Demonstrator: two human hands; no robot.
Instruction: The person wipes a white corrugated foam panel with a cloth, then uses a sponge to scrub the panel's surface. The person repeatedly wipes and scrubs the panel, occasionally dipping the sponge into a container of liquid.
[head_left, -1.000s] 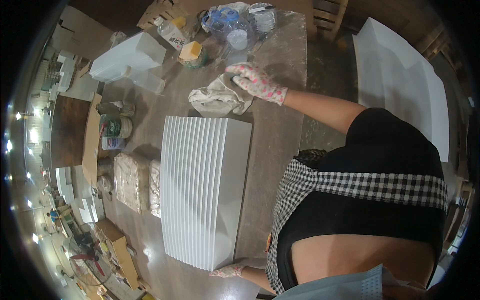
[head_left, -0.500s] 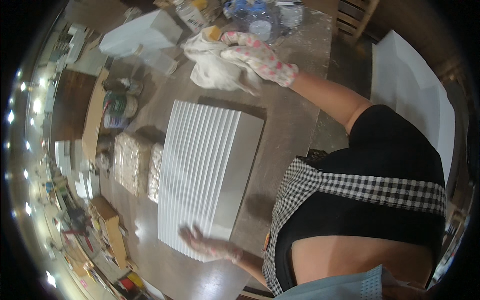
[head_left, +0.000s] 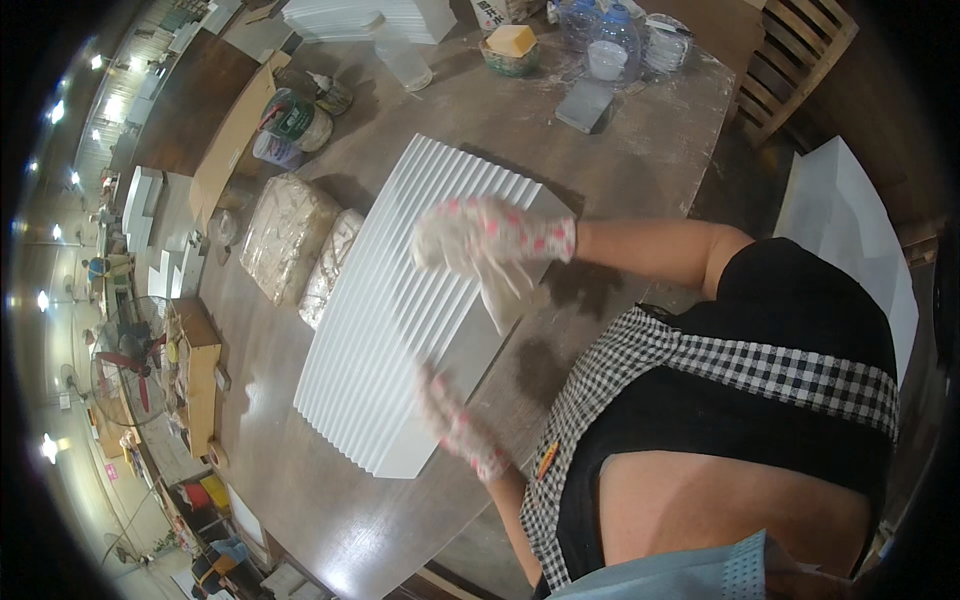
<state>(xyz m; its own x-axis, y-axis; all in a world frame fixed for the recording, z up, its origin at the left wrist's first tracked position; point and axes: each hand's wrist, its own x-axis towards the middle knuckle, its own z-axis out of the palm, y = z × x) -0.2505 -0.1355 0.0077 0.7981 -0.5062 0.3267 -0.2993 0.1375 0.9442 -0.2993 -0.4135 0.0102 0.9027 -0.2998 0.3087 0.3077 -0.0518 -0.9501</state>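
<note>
A large white block with a ridged top [head_left: 350, 360] lies slantwise on the brown table [head_left: 270, 460]. Over its ridges, toward the right side, my right hand [head_left: 480, 232] in a white glove with pink dots is closed on a white cloth [head_left: 510, 295]. The cloth bunches under the fingers and hangs over the block's smooth side. My left hand [head_left: 460, 425], gloved the same way and blurred, is at the block's near side with its fingers stretched out. Nothing shows in it. Whether it touches the block I cannot tell.
Two plastic-wrapped packages [head_left: 288, 240] lie beside the block. Jars [head_left: 298, 120] and a clear bottle [head_left: 400, 55] stand beyond. Toward the back are a bowl [head_left: 510, 66] with a yellow sponge [head_left: 512, 40], a grey slab [head_left: 584, 106] and large plastic bottles [head_left: 605, 45].
My right hand has brought the cloth from beside the yellow sponge onto the ridged block. My left hand has drawn back from over the ridges to the near side. The view has shifted.
</note>
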